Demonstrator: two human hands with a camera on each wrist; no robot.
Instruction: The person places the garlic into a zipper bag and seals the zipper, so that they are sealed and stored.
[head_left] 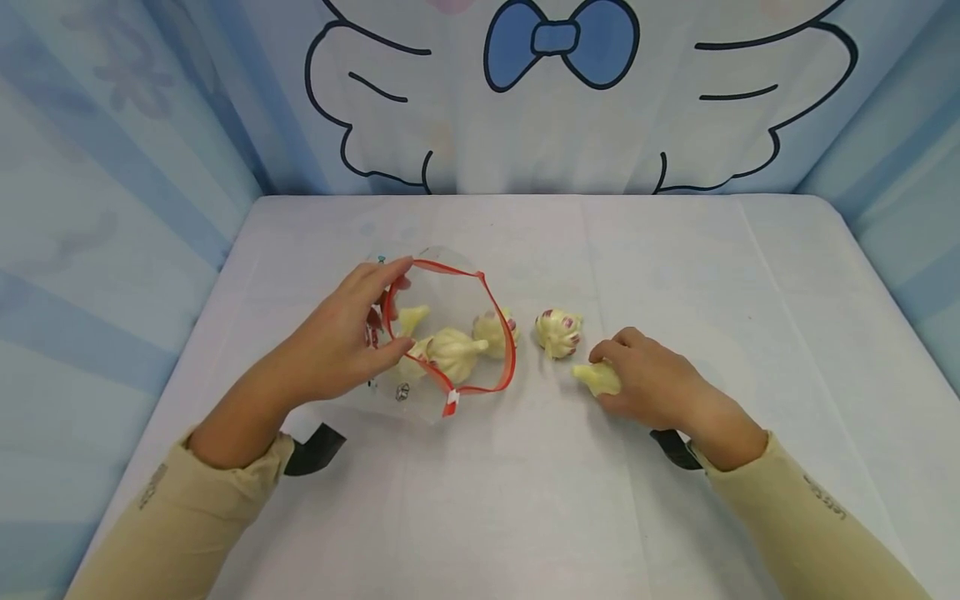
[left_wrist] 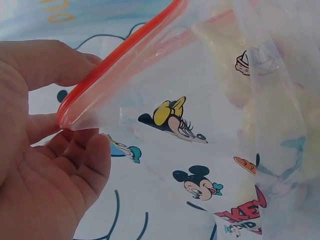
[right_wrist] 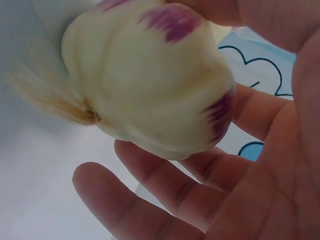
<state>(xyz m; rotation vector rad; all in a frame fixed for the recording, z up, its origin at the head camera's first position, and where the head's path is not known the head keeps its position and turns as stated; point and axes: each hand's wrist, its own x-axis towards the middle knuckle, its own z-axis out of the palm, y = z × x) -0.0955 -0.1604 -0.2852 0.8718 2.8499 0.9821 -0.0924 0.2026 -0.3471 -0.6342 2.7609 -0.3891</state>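
Note:
A clear zip bag (head_left: pixel 390 392) with a red zip rim and printed cartoon figures lies on its side, its mouth spread wide toward the right. My left hand (head_left: pixel 348 325) holds the rim at its left; in the left wrist view thumb and fingers grip the red strip (left_wrist: pixel 100 67). Several garlic bulbs (head_left: pixel 452 354) show within the rim's outline. My right hand (head_left: pixel 656 379) grips another garlic bulb (right_wrist: pixel 145 80), pale with purple patches and a tuft of roots, its stem pointing left in the head view. A loose garlic bulb (head_left: pixel 558 333) sits between bag and right hand.
A white cloth covers the table (head_left: pixel 525 517). A patterned curtain (head_left: pixel 450 108) with a blue bow rises at the back edge, with more curtain at both sides. A black strap piece (head_left: pixel 315 450) sticks out at the left wrist.

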